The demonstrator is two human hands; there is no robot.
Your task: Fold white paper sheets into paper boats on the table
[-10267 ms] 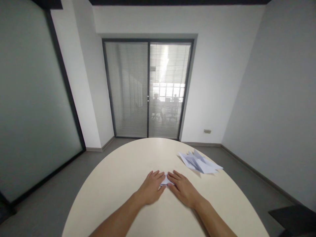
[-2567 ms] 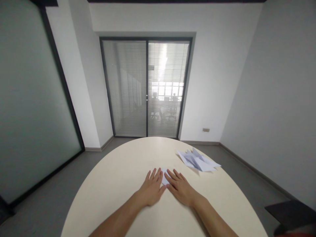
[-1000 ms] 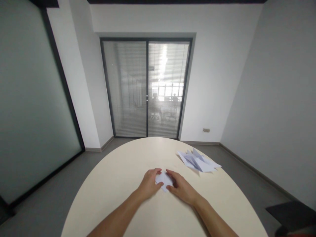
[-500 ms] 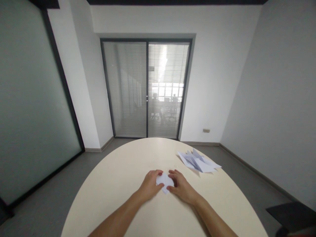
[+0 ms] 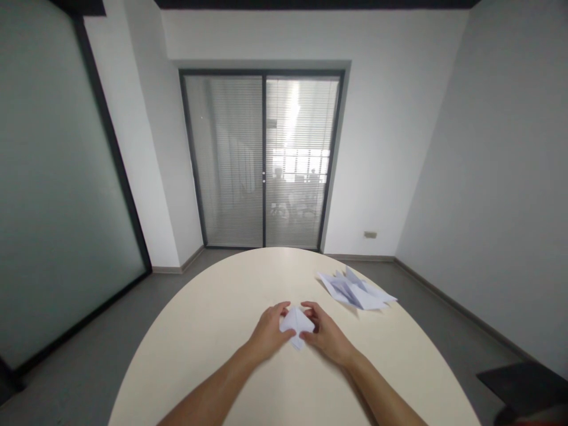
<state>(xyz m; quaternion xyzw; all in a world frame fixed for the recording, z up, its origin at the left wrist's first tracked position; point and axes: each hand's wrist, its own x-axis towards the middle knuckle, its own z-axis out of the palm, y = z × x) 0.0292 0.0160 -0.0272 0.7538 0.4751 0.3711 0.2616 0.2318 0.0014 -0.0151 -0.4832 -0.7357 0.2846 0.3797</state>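
A small piece of folded white paper [image 5: 296, 321], roughly diamond-shaped with a crease down its middle, is between my hands at the middle of the table. My left hand [image 5: 271, 329] grips its left side, thumb at the lower edge and fingers curled at the upper edge. On the right side my right hand [image 5: 325, 332] holds it the same way, with the thumb near the lower point. Some fingertips are hidden behind the paper.
The round cream table [image 5: 199, 355] fills the foreground. A loose pile of folded white papers [image 5: 355, 291] lies at its right far side. Beyond stands a glass door [image 5: 264, 160] with blinds. A dark flat object [image 5: 523, 381] shows at lower right.
The fingers of both hands have shifted a little at the paper's upper edge, and more of its pointed top now shows. The paper pile has stayed put.
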